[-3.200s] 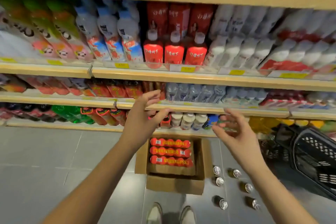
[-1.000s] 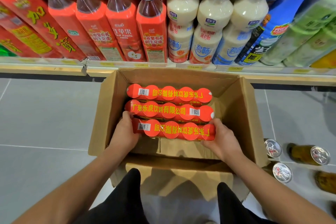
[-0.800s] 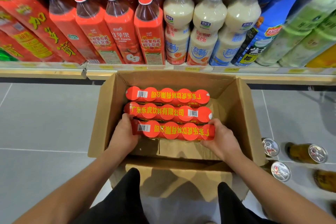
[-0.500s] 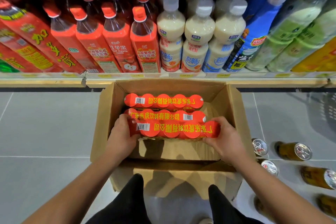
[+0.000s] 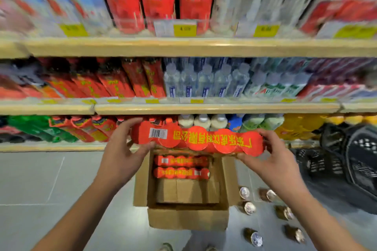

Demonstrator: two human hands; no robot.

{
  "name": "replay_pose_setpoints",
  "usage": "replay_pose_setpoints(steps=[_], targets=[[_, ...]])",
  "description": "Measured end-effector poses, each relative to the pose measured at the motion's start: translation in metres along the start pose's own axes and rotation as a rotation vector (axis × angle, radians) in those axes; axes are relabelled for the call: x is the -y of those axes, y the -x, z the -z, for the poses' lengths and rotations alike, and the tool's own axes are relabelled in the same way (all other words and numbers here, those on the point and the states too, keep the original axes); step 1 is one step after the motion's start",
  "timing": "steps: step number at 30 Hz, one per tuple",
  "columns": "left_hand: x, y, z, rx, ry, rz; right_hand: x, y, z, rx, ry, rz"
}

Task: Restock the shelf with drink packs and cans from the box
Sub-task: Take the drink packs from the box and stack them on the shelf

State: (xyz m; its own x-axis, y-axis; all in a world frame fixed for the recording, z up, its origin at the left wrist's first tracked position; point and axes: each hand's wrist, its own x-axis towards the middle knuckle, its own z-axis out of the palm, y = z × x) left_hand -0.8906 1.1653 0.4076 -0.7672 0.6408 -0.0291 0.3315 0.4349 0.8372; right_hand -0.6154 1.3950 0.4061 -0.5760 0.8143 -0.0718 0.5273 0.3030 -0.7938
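The drink pack (image 5: 196,139) at mid-frame was bright red with yellow lettering and a white barcode patch. Below it, the box (image 5: 188,218) was plain brown, with two more red packs (image 5: 181,167) inside. The floor (image 5: 40,185) at lower left was grey. The shelf edges (image 5: 183,47) were pale yellow-tan, with yellow price tags (image 5: 185,29). At right, a basket (image 5: 350,161) was black.

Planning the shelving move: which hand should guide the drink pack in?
Left, probably. The left hand holds the drink pack at the end nearer the red bottles; the right hand supports the far end.
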Motion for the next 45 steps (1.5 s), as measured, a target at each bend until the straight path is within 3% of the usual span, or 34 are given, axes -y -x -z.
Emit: replay_pose_setpoints(steps=[8,16,22,31,45], targets=[[-0.241,-0.008,0.145,-0.099,0.242,-0.188,0.186,0.021,0.163,-0.122,-0.188,0.105],[-0.375,0.007,0.214,-0.196,0.296,-0.389,0.301,0.042,0.271,-0.3,-0.335,0.312],[-0.426,0.03,0.24,-0.289,0.258,-0.465,0.343,0.05,0.314,-0.376,-0.421,0.415],[-0.471,0.033,0.244,-0.387,0.189,-0.482,0.372,0.034,0.346,-0.355,-0.44,0.478],[-0.482,-0.062,0.251,-0.427,0.145,-0.467,0.404,-0.056,0.333,-0.358,-0.48,0.434]])
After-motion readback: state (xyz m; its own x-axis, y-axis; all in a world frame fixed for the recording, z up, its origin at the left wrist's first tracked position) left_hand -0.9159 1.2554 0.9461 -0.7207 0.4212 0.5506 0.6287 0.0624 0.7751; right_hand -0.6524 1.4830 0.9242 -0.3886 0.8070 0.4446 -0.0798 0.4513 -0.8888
